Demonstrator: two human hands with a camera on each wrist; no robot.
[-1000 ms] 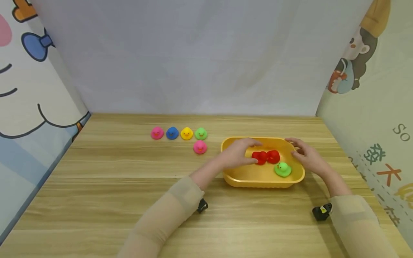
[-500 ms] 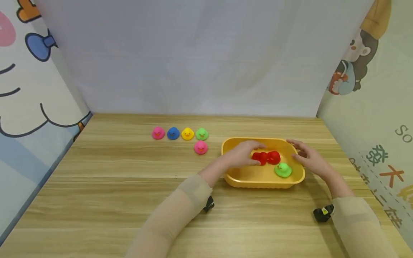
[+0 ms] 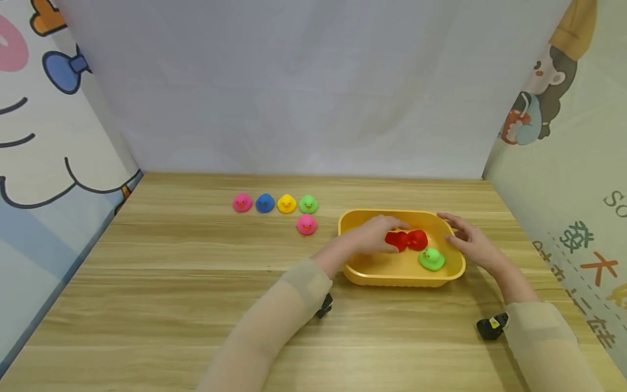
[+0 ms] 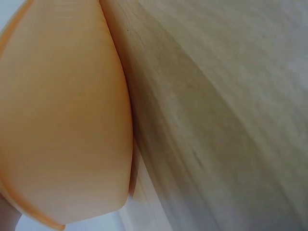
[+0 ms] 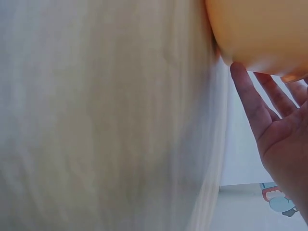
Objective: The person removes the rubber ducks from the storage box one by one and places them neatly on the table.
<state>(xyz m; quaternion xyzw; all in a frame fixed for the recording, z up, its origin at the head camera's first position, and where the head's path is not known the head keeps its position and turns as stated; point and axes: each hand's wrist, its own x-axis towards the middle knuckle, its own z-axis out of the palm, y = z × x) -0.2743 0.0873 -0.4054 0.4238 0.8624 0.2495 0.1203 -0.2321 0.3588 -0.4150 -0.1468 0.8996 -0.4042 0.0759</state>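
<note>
The yellow plastic tub point(image 3: 399, 280) sits on the table, holding red rounded toys point(image 3: 417, 239) that look like rubber ducks and one green rubber duck point(image 3: 432, 259). My left hand point(image 3: 374, 235) reaches in over the left side, fingers and thumb spread around the leftmost red toy, which it partly covers. My right hand point(image 3: 472, 243) holds the tub's right end, thumb at the rim. In the right wrist view, fingers point(image 5: 250, 94) of that hand lie against the outer wall. The left wrist view shows only the tub's outer side point(image 4: 67, 110) and table, with the left fingers hidden.
Left of the tub, pink point(image 3: 242, 203), blue point(image 3: 265, 203), yellow point(image 3: 286, 204) and green point(image 3: 308, 204) rubber ducks form a row. Another pink duck point(image 3: 306, 224) sits in front of the green one. A white cloth backdrop point(image 3: 294, 98) stands behind the table.
My left hand has moved slightly right and lower into the tub, covering more of the leftmost red toy. The right hand stays at the rim. The head view has shifted a little.
</note>
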